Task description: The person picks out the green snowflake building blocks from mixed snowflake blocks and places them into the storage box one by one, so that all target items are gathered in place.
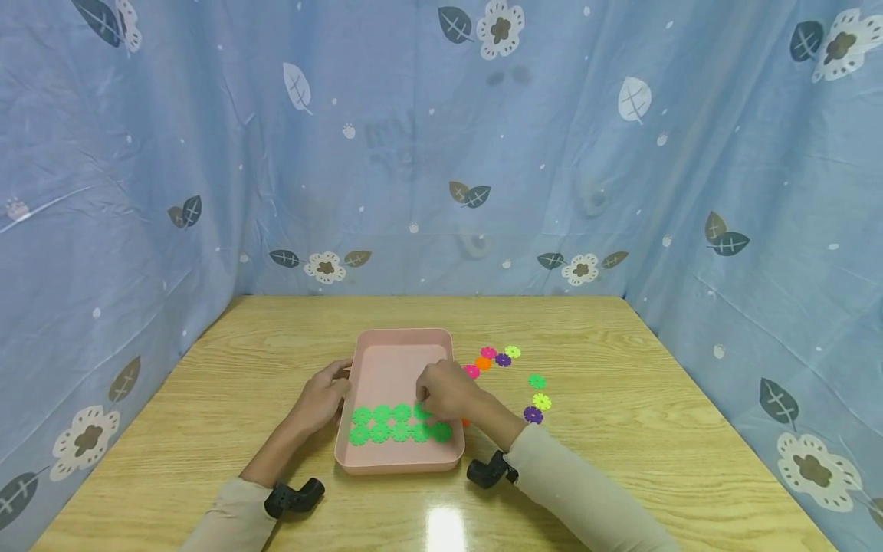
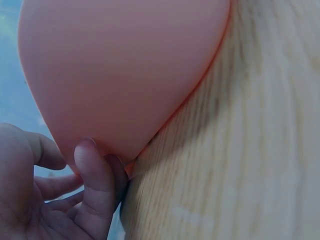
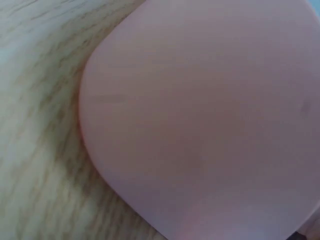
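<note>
A pink tray point(image 1: 407, 466) lies on the wooden table, with two rows of green flower-shaped discs point(image 1: 379, 433) laid flat near its front edge. My left hand point(image 1: 320, 399) grips the tray's left side; in the left wrist view, thumb point(image 2: 95, 172) and fingers meet at the pink wall. Over the tray's right side reaches my right hand point(image 1: 448, 391), its curled fingers pointing down at a green disc point(image 1: 421, 412) in the back row. That disc is partly covered by the hand, which pinches it, fingertips hidden. The right wrist view shows only the tray's outer wall point(image 3: 200, 115) and table.
Right of the tray, loose flower-shaped discs lie on the table: a pink one point(image 1: 488, 353), an orange one point(image 1: 483, 363), a purple one point(image 1: 533, 415), a yellow one point(image 1: 542, 402) and a green one point(image 1: 536, 381), among several. A blue patterned curtain point(image 1: 414, 153) surrounds the table.
</note>
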`<action>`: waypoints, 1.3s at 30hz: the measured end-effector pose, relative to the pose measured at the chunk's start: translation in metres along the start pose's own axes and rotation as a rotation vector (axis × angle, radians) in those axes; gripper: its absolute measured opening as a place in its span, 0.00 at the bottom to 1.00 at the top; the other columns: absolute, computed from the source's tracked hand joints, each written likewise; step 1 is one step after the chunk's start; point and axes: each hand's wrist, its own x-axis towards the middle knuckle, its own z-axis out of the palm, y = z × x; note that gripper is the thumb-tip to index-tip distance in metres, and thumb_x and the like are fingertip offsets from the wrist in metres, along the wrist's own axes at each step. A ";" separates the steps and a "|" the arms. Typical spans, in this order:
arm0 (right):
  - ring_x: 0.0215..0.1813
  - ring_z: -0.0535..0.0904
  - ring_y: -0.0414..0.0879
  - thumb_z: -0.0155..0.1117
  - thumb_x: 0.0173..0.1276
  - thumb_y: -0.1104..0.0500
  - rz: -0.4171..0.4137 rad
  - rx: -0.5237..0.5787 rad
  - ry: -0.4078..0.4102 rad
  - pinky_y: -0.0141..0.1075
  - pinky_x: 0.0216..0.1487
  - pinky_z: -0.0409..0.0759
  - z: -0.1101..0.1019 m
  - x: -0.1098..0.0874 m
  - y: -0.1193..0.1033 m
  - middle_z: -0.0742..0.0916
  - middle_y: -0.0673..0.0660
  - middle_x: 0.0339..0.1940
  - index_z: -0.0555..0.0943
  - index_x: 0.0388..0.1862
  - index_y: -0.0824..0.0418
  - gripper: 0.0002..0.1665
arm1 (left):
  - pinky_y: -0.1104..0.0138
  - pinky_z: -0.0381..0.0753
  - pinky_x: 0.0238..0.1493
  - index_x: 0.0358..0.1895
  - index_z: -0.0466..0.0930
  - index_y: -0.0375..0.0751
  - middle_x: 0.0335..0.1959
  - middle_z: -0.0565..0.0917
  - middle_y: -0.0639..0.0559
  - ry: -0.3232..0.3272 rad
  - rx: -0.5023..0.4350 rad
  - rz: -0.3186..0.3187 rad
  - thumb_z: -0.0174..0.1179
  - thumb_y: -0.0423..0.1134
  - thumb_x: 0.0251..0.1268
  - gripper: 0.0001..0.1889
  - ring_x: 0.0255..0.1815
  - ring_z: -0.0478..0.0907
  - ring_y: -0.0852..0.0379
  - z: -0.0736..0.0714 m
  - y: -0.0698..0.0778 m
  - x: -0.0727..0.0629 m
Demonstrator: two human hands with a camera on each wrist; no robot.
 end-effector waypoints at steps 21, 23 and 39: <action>0.28 0.78 0.34 0.73 0.62 0.64 0.010 0.072 0.012 0.27 0.33 0.78 0.001 -0.003 0.001 0.86 0.45 0.23 0.88 0.24 0.55 0.07 | 0.62 0.81 0.20 0.75 0.62 0.34 0.65 0.73 0.31 0.042 0.036 0.014 0.42 0.34 0.75 0.27 0.27 0.80 0.47 0.002 -0.021 0.010; 0.30 0.79 0.35 0.73 0.63 0.64 0.022 0.114 0.007 0.28 0.35 0.79 0.000 -0.003 0.002 0.86 0.45 0.25 0.88 0.26 0.56 0.06 | 0.62 0.81 0.20 0.75 0.62 0.35 0.65 0.74 0.32 0.049 0.040 0.009 0.42 0.34 0.75 0.27 0.27 0.80 0.47 0.002 -0.020 0.010; 0.41 0.82 0.44 0.62 0.70 0.70 -0.085 0.361 0.104 0.35 0.46 0.82 -0.010 -0.014 0.011 0.88 0.56 0.38 0.84 0.47 0.69 0.08 | 0.63 0.80 0.21 0.76 0.62 0.35 0.64 0.74 0.32 0.050 0.057 0.002 0.41 0.35 0.75 0.27 0.26 0.79 0.48 0.002 -0.021 0.011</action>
